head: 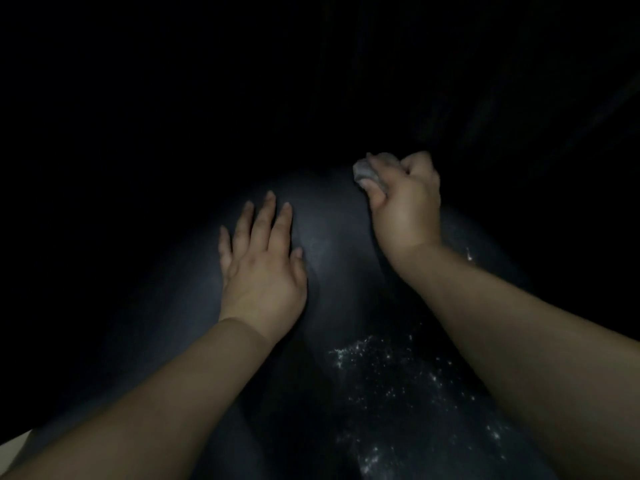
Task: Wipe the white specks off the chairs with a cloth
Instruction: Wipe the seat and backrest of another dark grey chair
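Observation:
A dark, smooth chair surface (332, 237) fills the lit middle of the head view. My left hand (261, 268) rests flat on it with straight, spread fingers. My right hand (405, 199) grips a small bunched grey cloth (367, 171) and holds it against the far part of the chair. White specks (391, 372) are scattered over the near part of the chair, between my forearms, and a few more show by my right wrist (469, 254).
Everything beyond the lit chair is black and cannot be made out. A pale strip (14, 441) shows at the bottom left edge.

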`<state>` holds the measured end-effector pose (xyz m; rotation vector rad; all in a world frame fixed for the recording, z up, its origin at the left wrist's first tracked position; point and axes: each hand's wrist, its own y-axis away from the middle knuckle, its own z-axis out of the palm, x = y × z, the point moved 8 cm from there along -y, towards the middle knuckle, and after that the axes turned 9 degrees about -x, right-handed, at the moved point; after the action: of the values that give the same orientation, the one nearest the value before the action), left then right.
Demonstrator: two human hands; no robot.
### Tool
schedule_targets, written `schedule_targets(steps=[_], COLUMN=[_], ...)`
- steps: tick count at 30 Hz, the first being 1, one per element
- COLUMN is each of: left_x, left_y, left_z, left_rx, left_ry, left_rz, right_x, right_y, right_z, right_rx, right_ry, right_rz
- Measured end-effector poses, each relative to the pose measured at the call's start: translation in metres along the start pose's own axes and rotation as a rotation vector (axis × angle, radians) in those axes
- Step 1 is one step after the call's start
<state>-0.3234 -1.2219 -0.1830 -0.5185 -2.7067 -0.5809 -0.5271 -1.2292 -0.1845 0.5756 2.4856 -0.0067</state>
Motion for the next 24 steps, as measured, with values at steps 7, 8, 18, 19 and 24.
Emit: schedule_targets(steps=[7,8,18,19,24], left_x=[0.005,0.007,0.036,0.038,0.043], left_y=[0.001,0.002,0.02,0.022,0.023], left_z=[-0.002,-0.002,0.011,0.012,0.016], left_rx=[-0.029,-0.034,-0.1,-0.101,-0.099], left_ry=[-0.024,-0.024,-0.046,-0.052,-0.07], left_rz=[0.031,0.041,0.138,0.142,0.141], right_x=[-0.005,0.011,-0.002,0.001,0.073], right_y=[0.102,0.093,0.145,0.157,0.125], right_z=[0.01,-0.002,0.005,0.0,-0.056], right_rx=[-0.293,-0.221,-0.103,-0.095,0.12], right_ry=[0.069,0.062,-0.126,-0.075,-0.046], right_rz=[-0.323,-0.267,-0.295,-0.301,0.056])
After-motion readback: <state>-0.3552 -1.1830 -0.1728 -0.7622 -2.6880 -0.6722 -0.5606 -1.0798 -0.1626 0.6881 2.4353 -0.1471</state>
